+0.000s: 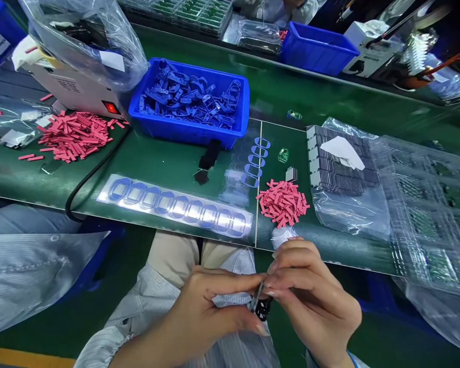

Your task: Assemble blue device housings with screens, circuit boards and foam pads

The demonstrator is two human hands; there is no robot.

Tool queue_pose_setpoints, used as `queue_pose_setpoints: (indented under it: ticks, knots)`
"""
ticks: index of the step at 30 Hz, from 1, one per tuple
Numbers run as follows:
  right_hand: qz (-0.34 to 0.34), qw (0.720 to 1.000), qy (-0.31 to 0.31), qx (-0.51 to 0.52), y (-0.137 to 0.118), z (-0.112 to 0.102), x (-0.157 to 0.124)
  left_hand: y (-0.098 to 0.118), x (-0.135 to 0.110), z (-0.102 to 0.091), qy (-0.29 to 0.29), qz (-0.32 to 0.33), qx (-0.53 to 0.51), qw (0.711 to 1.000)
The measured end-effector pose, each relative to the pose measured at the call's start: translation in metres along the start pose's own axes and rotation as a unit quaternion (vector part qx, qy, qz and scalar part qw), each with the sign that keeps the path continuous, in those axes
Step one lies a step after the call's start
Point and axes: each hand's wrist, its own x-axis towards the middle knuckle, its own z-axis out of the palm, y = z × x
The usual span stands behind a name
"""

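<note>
Low in the head view, my left hand [203, 312] and my right hand [310, 291] meet in front of my striped sleeves. Their fingertips pinch a small black part [262, 308], with a thin silvery strip [258, 296] at its upper side. The fingers hide most of it. A white scrap [282, 236] lies just beyond my right hand, at the belt's near edge. Above that hand sits a pile of pink foam strips [282, 203]. A clear sheet of blue oval rings [176, 209] lies on the belt, left of the pile.
A green conveyor belt [168, 168] runs across the view. On it are a blue bin of blue plastic frames [230, 87], a second pink pile [74, 135], a bagged stack of dark parts [337, 163], and clear trays of green circuit boards [433, 214]. A white machine [71, 87] stands at the back left.
</note>
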Motion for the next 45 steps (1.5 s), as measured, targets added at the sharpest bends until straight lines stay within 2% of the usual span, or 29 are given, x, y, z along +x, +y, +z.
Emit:
queue_pose_setpoints:
  ticks: [12, 19, 22, 25, 27, 30, 33, 35, 36, 38, 41, 45]
  knots:
    - [0.025, 0.999, 0.001, 0.020, 0.003, 0.004, 0.000, -0.001, 0.001, -0.001, 0.001, 0.012, 0.011, 1.000]
    - [0.021, 0.999, -0.020, 0.027, 0.009, 0.006, -0.003, 0.000, 0.002, -0.002, 0.009, 0.051, 0.033, 0.998]
    - [-0.013, 0.999, -0.012, -0.048, 0.009, 0.007, -0.008, -0.002, 0.002, 0.003, 0.029, 0.030, 0.009, 0.999]
    - [-0.090, 0.977, 0.016, -0.193, 0.007, 0.007, -0.019, -0.006, 0.001, 0.010, 0.084, -0.009, -0.091, 0.992]
    - [-0.106, 0.967, 0.023, -0.229, 0.005, 0.005, -0.029, -0.010, 0.002, 0.015, 0.113, -0.041, -0.158, 0.980]
    - [-0.033, 0.989, 0.047, -0.139, 0.004, -0.003, -0.041, -0.016, 0.004, 0.018, 0.136, -0.073, -0.208, 0.966]
    - [0.115, 0.987, 0.099, -0.060, 0.015, -0.015, -0.047, -0.022, 0.007, 0.016, 0.152, -0.072, -0.240, 0.956]
    - [0.180, 0.970, 0.095, -0.129, 0.032, -0.023, -0.048, -0.024, 0.010, 0.014, 0.153, -0.062, -0.247, 0.955]
    - [0.189, 0.960, 0.086, -0.186, 0.043, -0.025, -0.048, -0.024, 0.011, 0.013, 0.151, -0.060, -0.247, 0.955]
    - [0.174, 0.936, 0.086, -0.292, 0.064, -0.026, -0.050, -0.023, 0.012, 0.011, 0.149, -0.063, -0.243, 0.956]
    - [0.147, 0.909, 0.109, -0.374, 0.086, -0.023, -0.055, -0.016, 0.012, 0.010, 0.162, -0.084, -0.217, 0.959]
    - [0.008, 0.888, 0.052, -0.457, 0.081, -0.024, -0.054, -0.007, 0.011, 0.006, 0.171, -0.094, -0.175, 0.965]
